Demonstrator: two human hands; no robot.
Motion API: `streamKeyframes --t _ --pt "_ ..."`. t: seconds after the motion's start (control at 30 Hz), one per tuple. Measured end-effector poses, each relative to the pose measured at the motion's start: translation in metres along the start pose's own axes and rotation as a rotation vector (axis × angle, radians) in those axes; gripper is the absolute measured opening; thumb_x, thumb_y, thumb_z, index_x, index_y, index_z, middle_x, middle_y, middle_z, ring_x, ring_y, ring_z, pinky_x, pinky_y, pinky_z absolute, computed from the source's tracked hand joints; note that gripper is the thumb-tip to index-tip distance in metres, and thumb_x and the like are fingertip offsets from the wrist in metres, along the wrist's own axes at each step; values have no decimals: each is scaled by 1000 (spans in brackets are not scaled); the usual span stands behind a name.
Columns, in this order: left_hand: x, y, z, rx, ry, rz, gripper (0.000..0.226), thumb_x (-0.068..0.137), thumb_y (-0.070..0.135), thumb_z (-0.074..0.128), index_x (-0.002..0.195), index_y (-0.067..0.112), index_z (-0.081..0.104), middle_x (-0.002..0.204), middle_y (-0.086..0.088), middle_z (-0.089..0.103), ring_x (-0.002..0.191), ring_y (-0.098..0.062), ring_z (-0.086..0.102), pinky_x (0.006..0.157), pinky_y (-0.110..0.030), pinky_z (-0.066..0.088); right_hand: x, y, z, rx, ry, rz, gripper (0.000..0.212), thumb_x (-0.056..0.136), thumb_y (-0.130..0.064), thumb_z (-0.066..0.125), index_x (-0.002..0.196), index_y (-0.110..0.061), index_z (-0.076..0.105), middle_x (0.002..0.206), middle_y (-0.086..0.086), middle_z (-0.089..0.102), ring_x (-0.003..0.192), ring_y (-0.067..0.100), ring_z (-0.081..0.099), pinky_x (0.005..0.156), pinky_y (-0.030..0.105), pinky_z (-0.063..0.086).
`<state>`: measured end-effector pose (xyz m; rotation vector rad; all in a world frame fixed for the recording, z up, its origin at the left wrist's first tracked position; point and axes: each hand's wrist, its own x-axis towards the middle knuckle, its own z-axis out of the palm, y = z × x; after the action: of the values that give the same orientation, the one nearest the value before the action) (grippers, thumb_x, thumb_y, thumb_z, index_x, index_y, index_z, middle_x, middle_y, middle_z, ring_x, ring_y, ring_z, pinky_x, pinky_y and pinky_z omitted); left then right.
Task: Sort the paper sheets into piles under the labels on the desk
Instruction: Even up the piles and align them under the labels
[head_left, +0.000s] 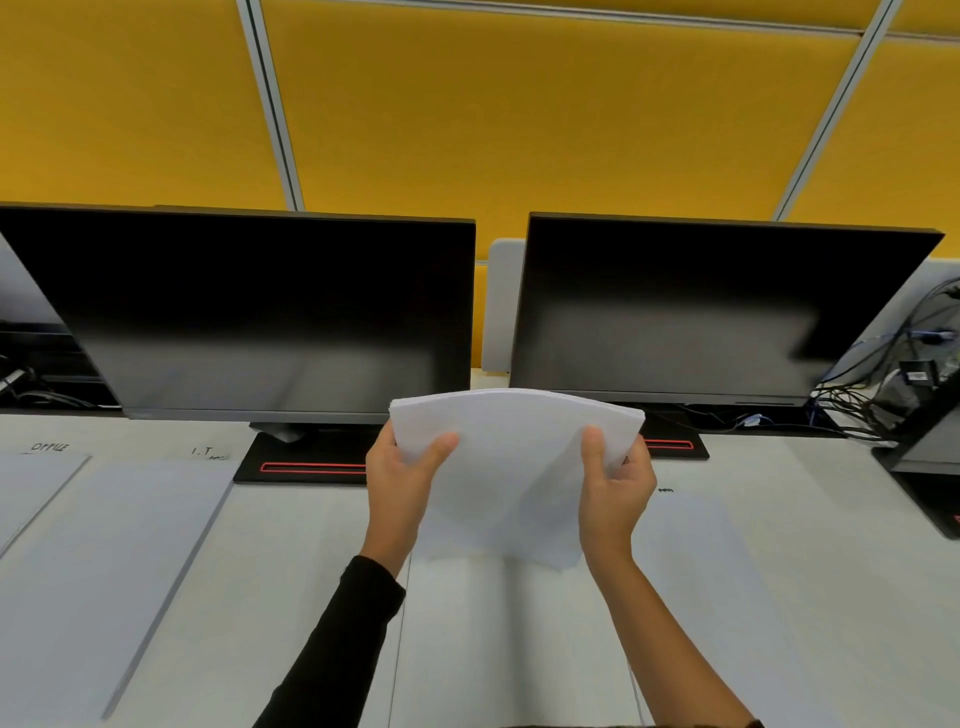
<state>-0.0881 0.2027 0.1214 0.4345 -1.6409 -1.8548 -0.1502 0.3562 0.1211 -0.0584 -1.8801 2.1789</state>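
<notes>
One long pale desk (311, 530) carries everything: two dark monitors (249, 312) at the back and, in front of them, flat sheets laid out in separate piles (119, 571). The unsorted stack (519, 457) is held up off the desk in front of the gap between the monitors, bowed into an arch. The left hand (400, 483) is clamped on its left edge with the thumb on the near face, and the right hand (613, 493) grips the right edge the same way.

From where I stand, the careful way is to read the top sheet first. Then slide off only that one with a thumb while the other hand pinches the rest, since thin sheets cling and two may lift together.

The labels are tiny. One looks like OFFICE (49, 447) and one like I.T (202, 451). I cannot read the scribble (665, 489) beside the right hand.
</notes>
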Motion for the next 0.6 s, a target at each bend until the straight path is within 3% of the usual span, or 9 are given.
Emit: streamKeyframes --t 0.13,0.23,0.3,0.37,0.43,0.53,0.6 --pt "-10 -9 2 48 -13 -56 60 66 30 78 113 31 41 103 12 54 93 -13 59 60 -17 54 -6 11 -3 -3 28 92 48 83 -34 66 121 -9 54 109 9 60 97 24 59 60 14 51" --pt "-9 -4 12 95 63 -46 54 78 25 73 115 30 34 100 15 50 92 -10 56 62 -17 51 -6 4 1 45 57 108 73 64 -58 58 116 -8 54 102 7 60 90 18 57 63 19 48" --pt "-5 5 21 83 131 -16 35 86 26 61 111 26 37 94 13 50 84 -9 56 55 -13 51 0 -3 5 61 72 128 65 65 -61 55 102 -8 54 88 1 58 78 13 55 60 20 45" --pt "0 14 26 58 192 -56 18 93 33 50 103 20 42 85 8 51 75 -10 55 53 -16 48 7 -6 9 65 102 186 47 77 -54 58 94 -11 53 80 -2 54 71 11 52 56 20 43" --pt "7 17 28 57 234 -111 24 96 39 42 90 16 46 77 5 50 70 -9 52 57 -19 42 15 -6 12 34 119 243 38 85 -44 59 99 -8 56 86 2 56 74 14 53 57 23 44" --pt "14 18 25 74 249 -129 33 97 38 39 70 20 45 71 2 48 68 -11 48 61 -23 39 18 -6 13 -17 108 249 45 85 -44 59 110 -7 55 98 9 58 87 21 56 63 26 46" --pt "16 17 25 68 250 -132 28 98 37 36 77 23 46 72 3 49 68 -11 49 59 -23 39 18 -5 13 -26 89 258 47 84 -45 59 113 -9 54 102 9 57 91 22 55 64 27 45"
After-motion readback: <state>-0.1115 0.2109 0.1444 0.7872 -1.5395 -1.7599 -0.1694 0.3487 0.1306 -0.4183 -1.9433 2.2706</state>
